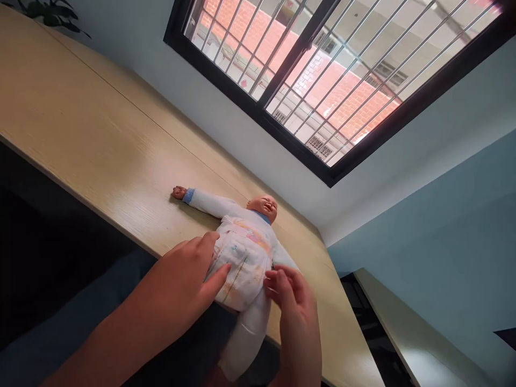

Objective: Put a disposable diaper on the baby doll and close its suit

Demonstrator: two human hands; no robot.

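A baby doll (245, 236) lies on its back on a light wood table (100, 118), close to the table's near edge, with its head toward the far right and one white-sleeved arm stretched out to the left. One white leg (245, 338) reaches past the near edge. The doll wears a white outfit with blue cuffs and a blue collar, and a printed white diaper (237, 271) is wrapped around its middle. A person's left hand (177, 279) comes in from the near left, its fingers spread wide and its fingertips (209, 239) pressed on the front of the diaper without gripping it. The person's right hand (288, 301) comes in from the near right, its fingers curled narrowly at the diaper's right side; whether they pinch the fabric cannot be told. The doll's smiling head (264, 208) rests on the table beyond both hands. A black-framed window (298, 54) with metal bars looks out from a pale blue wall (423, 215) toward a red brick building (346, 97). Leaves of a potted plant (50, 13) show at the far left corner.
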